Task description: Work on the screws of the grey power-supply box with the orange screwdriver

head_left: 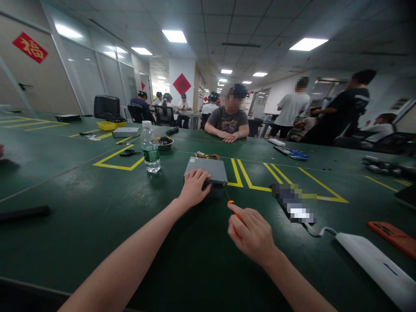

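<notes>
A grey metal box with coloured wires at its far end lies on the green table. My left hand rests on the box's near left corner, fingers curled over its edge. My right hand is closed round an orange-handled screwdriver, whose thin shaft points toward the box's near side. The tip's contact with the box is too small to make out.
A water bottle stands left of the box, with scissors and a bowl behind it. A white power strip and an orange phone lie at right. A seated person faces me across the table.
</notes>
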Action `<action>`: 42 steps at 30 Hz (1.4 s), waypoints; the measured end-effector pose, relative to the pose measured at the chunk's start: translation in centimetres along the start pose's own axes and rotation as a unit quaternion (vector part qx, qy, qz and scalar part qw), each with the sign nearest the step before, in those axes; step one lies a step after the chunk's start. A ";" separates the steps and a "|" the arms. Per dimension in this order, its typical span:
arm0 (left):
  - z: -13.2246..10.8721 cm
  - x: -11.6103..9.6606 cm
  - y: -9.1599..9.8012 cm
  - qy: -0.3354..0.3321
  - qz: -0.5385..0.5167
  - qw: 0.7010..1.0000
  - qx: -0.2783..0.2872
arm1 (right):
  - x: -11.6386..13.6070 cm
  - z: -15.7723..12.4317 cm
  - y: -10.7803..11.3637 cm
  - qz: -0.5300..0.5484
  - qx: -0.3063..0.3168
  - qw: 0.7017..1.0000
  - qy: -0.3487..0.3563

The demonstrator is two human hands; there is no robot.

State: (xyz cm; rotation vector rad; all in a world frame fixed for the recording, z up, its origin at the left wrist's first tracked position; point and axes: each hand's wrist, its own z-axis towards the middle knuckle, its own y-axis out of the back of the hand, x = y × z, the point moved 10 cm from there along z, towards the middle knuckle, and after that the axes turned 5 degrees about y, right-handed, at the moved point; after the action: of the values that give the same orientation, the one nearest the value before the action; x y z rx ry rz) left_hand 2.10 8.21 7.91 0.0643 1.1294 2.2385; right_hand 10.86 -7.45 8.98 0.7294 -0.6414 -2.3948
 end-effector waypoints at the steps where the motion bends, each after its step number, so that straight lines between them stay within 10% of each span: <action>1: 0.0 0.0 0.0 0.001 -0.001 1.000 0.001 | 0.2 0.1 -0.1 -0.008 0.010 1.000 0.005; 42: 0.0 -0.1 -0.2 -0.013 -0.005 1.000 -0.005 | 1.5 0.4 -2.3 -0.219 0.195 0.954 -0.064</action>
State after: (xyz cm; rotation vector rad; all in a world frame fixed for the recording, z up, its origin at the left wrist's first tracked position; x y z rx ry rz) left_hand 2.27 8.23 7.74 0.0824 1.1023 2.2283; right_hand 8.74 -6.55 7.41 0.9666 -1.1316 -2.7695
